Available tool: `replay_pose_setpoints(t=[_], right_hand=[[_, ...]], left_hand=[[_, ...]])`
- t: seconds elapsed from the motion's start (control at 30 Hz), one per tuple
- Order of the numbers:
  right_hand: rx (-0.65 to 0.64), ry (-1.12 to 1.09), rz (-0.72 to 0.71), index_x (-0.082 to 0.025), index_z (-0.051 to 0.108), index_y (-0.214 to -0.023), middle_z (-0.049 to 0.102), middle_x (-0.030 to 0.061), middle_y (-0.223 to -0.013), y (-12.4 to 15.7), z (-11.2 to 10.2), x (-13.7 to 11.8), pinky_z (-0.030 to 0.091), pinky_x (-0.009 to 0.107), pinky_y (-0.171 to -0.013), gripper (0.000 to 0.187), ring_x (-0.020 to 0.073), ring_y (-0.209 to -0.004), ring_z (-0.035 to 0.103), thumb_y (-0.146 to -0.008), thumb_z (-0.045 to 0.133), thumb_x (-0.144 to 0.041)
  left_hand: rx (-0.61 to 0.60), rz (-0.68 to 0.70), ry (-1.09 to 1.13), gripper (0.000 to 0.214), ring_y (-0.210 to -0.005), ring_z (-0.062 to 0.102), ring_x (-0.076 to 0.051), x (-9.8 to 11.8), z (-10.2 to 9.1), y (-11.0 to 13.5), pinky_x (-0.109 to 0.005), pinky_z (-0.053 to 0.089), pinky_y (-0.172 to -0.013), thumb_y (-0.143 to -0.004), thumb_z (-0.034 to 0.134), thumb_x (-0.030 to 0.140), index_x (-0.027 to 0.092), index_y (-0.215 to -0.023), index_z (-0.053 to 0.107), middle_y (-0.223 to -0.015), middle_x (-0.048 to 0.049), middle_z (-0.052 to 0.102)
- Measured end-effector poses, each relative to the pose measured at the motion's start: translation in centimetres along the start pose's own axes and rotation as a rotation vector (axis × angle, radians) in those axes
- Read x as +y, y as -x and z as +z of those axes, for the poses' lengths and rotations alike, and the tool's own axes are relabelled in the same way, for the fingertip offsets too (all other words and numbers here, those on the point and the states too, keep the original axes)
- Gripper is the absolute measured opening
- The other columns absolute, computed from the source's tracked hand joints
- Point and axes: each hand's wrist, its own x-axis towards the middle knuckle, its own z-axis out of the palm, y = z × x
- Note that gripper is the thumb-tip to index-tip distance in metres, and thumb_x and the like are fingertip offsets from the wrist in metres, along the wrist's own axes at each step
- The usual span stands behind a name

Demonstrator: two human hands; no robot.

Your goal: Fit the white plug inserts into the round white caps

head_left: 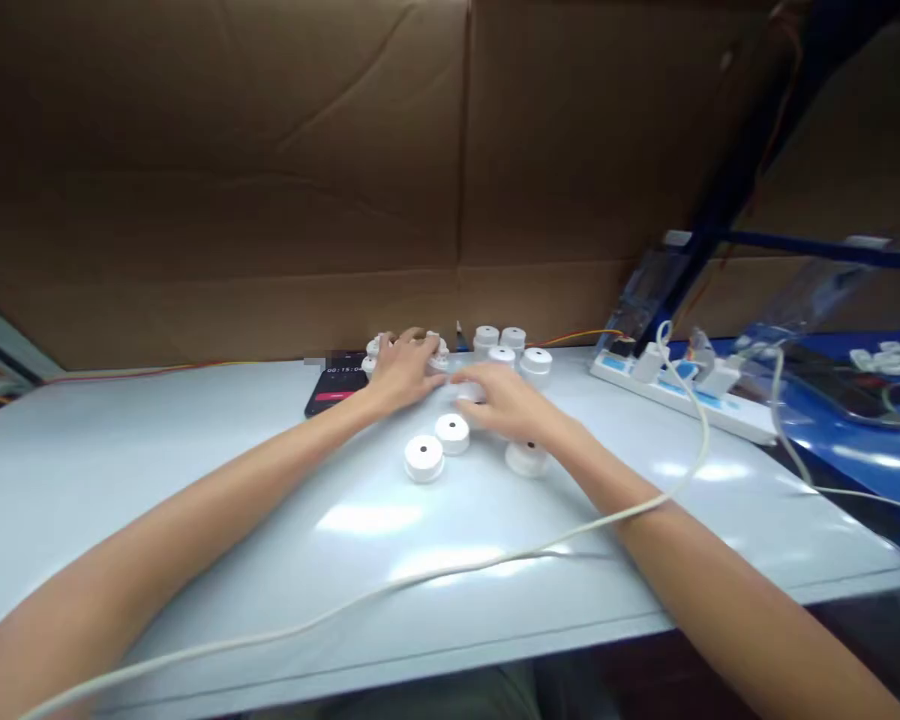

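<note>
My left hand (405, 372) reaches to the back of the table with its fingers spread over a group of small white pieces (373, 350), partly hidden under it. To its right, my right hand (499, 395) curves its thumb and fingers around a white round cap (466, 391), mostly covered by the hand. In front sit two white round caps with a dark centre dot, a nearer one (424, 457) and a farther one (452, 432). Another white cap (526, 459) lies below my right wrist. Several more caps (501, 354) stand together behind my right hand.
A phone (328, 387) showing a running timer lies left of my left hand. A white power strip (690, 390) with plugs runs along the right. A white cable (450, 571) crosses the table front and passes over my right forearm. Cardboard (270, 200) walls the back.
</note>
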Motion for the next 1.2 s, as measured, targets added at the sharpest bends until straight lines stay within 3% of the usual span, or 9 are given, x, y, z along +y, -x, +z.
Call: replay_pose_setpoints(t=[0.17, 0.4, 0.63, 0.9, 1.03, 1.2], right_hand=[[0.075, 0.011, 0.015, -0.015, 0.071, -0.106, 0.075, 0.0123, -0.110, -0.1, -0.1, 0.1, 0.048, 0.037, -0.093, 0.023, 0.0272, -0.103, 0.067, -0.083, 0.066, -0.019], [0.159, -0.007, 0.045, -0.017, 0.069, -0.084, 0.073, 0.0068, -0.087, -0.5, -0.3, -0.1, 0.044, 0.031, -0.077, 0.007, 0.0216, -0.084, 0.064, -0.080, 0.063, -0.014], [0.186, 0.002, 0.076, -0.018, 0.068, -0.078, 0.073, 0.0064, -0.084, -0.5, -0.4, 0.2, 0.044, 0.032, -0.074, 0.007, 0.0221, -0.081, 0.064, -0.077, 0.063, -0.013], [0.157, 0.000, 0.083, -0.018, 0.073, -0.078, 0.077, 0.0064, -0.085, -0.4, -0.8, 0.1, 0.045, 0.032, -0.073, 0.010, 0.0216, -0.079, 0.066, -0.079, 0.063, -0.014], [0.303, -0.023, 0.130, -0.020, 0.072, -0.074, 0.077, 0.0071, -0.085, -0.6, -1.0, 0.4, 0.050, 0.034, -0.076, 0.014, 0.0223, -0.079, 0.067, -0.082, 0.060, -0.015], [0.628, -0.163, 0.268, -0.018, 0.069, -0.089, 0.073, 0.0098, -0.100, -1.2, -1.6, 1.6, 0.053, 0.032, -0.077, 0.010, 0.0227, -0.093, 0.067, -0.081, 0.064, -0.021]], left_hand=[[0.036, -0.027, -0.132, 0.046, -0.130, 0.047, -0.039, 0.3, -0.4, 0.3, -0.055, 0.036, -0.103, -0.086, 0.065, 0.051, 0.019, -0.119, 0.064, -0.135, -0.0183, 0.060], [-0.065, -0.083, -0.142, 0.047, -0.127, 0.047, -0.042, 1.5, -1.7, -1.3, -0.059, 0.038, -0.102, -0.082, 0.068, 0.051, 0.015, -0.112, 0.067, -0.132, -0.0201, 0.060], [-0.089, -0.079, 0.051, 0.022, -0.124, 0.053, -0.036, 3.3, -2.1, -5.6, -0.056, 0.040, -0.103, -0.082, 0.061, 0.029, 0.020, -0.101, 0.068, -0.123, -0.0129, 0.067], [-0.199, -0.002, 0.092, 0.052, -0.120, 0.060, -0.036, 4.4, 0.1, -10.1, -0.045, 0.046, -0.098, -0.077, 0.067, 0.033, 0.022, -0.128, 0.061, -0.127, -0.0132, 0.068], [-0.255, 0.011, 0.131, 0.057, -0.104, 0.068, -0.035, 3.7, 1.0, -10.9, -0.040, 0.051, -0.085, -0.070, 0.073, 0.035, 0.022, -0.124, 0.062, -0.119, -0.0146, 0.071], [-0.150, 0.090, 0.234, 0.044, -0.098, 0.067, -0.027, 2.9, 0.3, -9.6, -0.033, 0.051, -0.082, -0.078, 0.065, 0.034, 0.018, -0.118, 0.062, -0.109, -0.0085, 0.071]])
